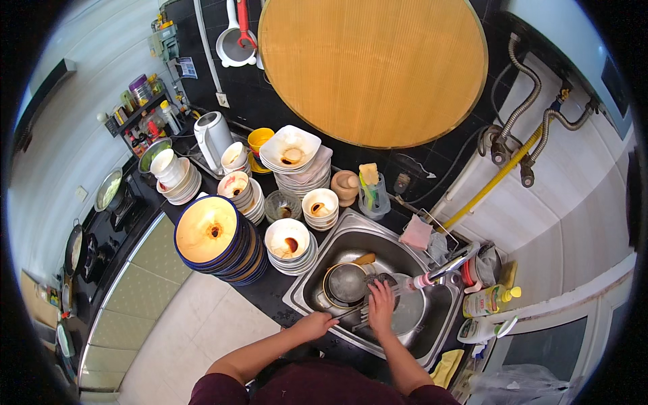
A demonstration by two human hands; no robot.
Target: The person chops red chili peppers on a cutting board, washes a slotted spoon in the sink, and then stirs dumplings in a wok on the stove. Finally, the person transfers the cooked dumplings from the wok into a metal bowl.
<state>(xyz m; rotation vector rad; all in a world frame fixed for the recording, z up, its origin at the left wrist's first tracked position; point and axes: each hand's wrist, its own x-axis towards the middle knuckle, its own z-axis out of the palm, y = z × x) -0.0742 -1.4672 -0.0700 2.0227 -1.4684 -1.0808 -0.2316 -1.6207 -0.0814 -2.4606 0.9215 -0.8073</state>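
Over the near edge of the steel sink (pixel 435 324), my left hand (pixel 316 325) is closed on the thin handle of a utensil; its far end lies under my right side and its kind is hard to tell. My right hand (pixel 380 306) presses a dark scouring pad (pixel 380 279) near that utensil, partly hiding both. A pot with a pale, cloudy inside (pixel 347 282) sits in the sink left of the pad. Tines or slats show beside my right hand. The faucet (pixel 445 267) reaches in from the right, with water spraying from its pink-ringed nozzle. A round, pale, translucent-looking surface (pixel 407 310) lies to the right.
Left of the sink stand blue-rimmed plates (pixel 207 230), stacked white bowls (pixel 287 240), square dishes (pixel 290 147) and a kettle (pixel 212 136). A cup with brushes (pixel 373 195) and a wooden mortar (pixel 345 187) stand behind. A yellow detergent bottle (pixel 483 302) is at the right.
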